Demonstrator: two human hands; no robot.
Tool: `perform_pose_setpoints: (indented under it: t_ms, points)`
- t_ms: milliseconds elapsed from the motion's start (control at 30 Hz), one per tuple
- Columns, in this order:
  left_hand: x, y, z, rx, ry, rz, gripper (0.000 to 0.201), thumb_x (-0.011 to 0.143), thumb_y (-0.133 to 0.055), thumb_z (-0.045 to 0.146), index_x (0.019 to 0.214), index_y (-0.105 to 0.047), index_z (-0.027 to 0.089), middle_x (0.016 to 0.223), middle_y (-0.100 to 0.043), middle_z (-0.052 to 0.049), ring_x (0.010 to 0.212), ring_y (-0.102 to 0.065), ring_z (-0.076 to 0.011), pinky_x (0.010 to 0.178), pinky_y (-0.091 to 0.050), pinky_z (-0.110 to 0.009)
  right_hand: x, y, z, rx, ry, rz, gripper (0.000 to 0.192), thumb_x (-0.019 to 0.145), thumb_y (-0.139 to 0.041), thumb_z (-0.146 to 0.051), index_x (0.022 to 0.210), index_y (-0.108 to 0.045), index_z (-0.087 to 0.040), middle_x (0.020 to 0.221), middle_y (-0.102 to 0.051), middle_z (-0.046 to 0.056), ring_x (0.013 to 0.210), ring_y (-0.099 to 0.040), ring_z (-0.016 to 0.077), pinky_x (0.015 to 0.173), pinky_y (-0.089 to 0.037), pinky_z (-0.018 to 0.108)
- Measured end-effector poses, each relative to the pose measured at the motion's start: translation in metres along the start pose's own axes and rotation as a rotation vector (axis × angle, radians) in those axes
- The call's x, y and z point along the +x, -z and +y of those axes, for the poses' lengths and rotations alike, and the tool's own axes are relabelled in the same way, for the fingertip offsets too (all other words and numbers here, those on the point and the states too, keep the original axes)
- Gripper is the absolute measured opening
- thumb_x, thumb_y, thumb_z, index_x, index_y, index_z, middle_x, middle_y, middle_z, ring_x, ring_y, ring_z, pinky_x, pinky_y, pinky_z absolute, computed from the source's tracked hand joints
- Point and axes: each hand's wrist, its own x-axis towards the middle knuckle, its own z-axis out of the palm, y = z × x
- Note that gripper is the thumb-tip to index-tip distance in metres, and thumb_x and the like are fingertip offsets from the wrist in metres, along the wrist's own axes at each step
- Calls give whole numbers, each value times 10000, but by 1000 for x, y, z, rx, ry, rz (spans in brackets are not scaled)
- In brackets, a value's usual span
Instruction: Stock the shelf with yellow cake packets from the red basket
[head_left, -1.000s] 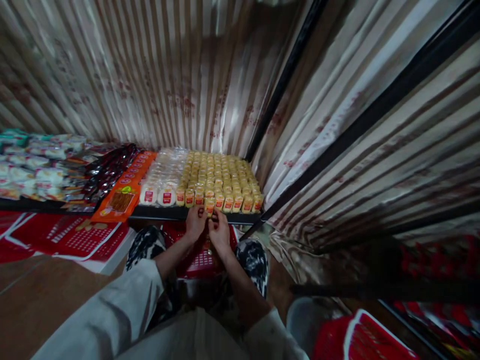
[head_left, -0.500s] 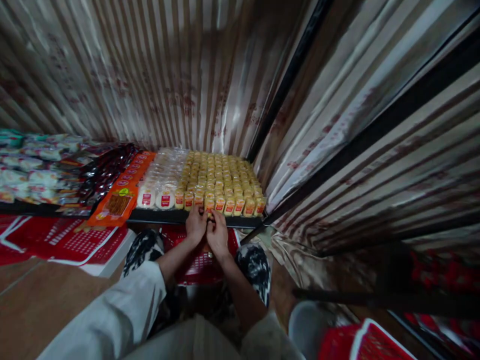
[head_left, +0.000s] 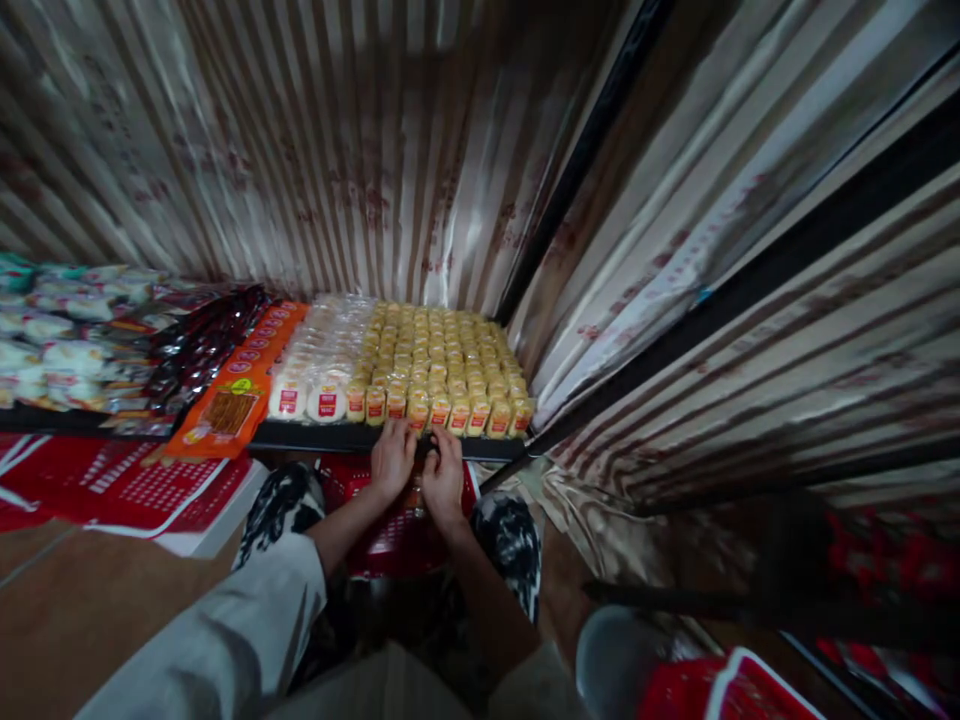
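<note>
Several rows of yellow wrapped snack packs [head_left: 439, 355] with red labels fill the right end of a black shelf [head_left: 300, 436]. My left hand [head_left: 391, 462] is at the shelf's front edge, fingertips pointing up at the lower front of a pack, with nothing visible in it. Beside it, my right hand [head_left: 444, 475] rests at the same edge, its fingers forward and its thumb apart from them. Both hands look open and touch or nearly touch the front row. Round white wrapped packs [head_left: 328, 398] with red labels stand just left of the yellow ones.
An orange packet [head_left: 232, 400] overhangs the shelf edge. Dark shiny packets [head_left: 199, 350] and white packets [head_left: 71, 355] lie farther left. Red baskets [head_left: 142, 485] sit below. A striped curtain [head_left: 337, 150] hangs behind, and a black post [head_left: 577, 160] rises at the right.
My two hands have drawn slightly apart and down from the front of a yellow pack to the shelf edge. The packs look much the same.
</note>
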Motion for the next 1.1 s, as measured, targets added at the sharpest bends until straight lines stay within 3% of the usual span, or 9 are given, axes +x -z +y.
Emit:
perform_pose_setpoints:
  t_ms: [167, 367, 633, 767, 867, 1000, 1100]
  points:
    - [0, -2, 0, 22, -37, -18, 257, 895, -417, 212, 1105, -563, 191, 1087, -546, -86, 1006, -558, -198, 892, -465, -320, 5, 4, 2, -105, 62, -49, 575, 759, -345, -47, 1303, -491, -164, 1278, -491, 119, 1236, -432, 199, 1070, -365, 400]
    - [3, -11, -6, -49, -54, 18, 260, 895, -412, 194, 1100, -572, 181, 1069, -550, -83, 1040, -540, -191, 937, -448, -319, 8, 1, 6, -145, 84, -85, 587, 766, -331, -25, 1319, -490, -142, 1299, -460, 132, 1245, -423, 191, 1073, -367, 359]
    - [3, -10, -4, -21, -51, -52, 336, 894, -375, 166, 1175, -558, 153, 1113, -540, -107, 1055, -534, -192, 954, -436, -312, 10, -1, 9, -143, 82, -104, 603, 753, -338, -16, 1333, -467, -122, 1345, -433, 141, 1288, -373, 201, 1086, -345, 393]
    - [-2, -6, -5, -19, -75, -73, 374, 871, -373, 126, 1197, -550, 172, 1149, -528, -98, 1092, -517, -184, 978, -420, -301, 0, 6, 9, -63, 107, -109, 550, 773, -333, -44, 1277, -518, -164, 1316, -480, 112, 1258, -417, 182, 1079, -353, 394]
    - [-12, -1, -13, -15, -119, -97, 364, 840, -382, 93, 1130, -585, 177, 1125, -534, -87, 1086, -521, -172, 967, -424, -273, -20, 10, 12, -3, 121, -103, 412, 817, -339, -103, 1112, -617, -176, 1176, -572, 106, 1141, -515, 174, 1004, -425, 359]
    - [-38, -5, -29, -2, -116, -142, 302, 824, -388, 76, 980, -623, 185, 1057, -557, -71, 1021, -548, -161, 928, -448, -279, -47, 7, 30, -11, -32, -180, 330, 843, -339, -147, 894, -661, -195, 929, -662, 69, 931, -608, 167, 860, -493, 317]
    - [-59, -18, -44, -30, -30, -247, 248, 845, -404, 100, 859, -636, 185, 955, -587, -60, 900, -584, -156, 833, -490, -286, -57, -3, 49, -167, -209, -340, 267, 797, -424, -129, 831, -681, -187, 869, -700, 84, 844, -641, 193, 784, -505, 314]
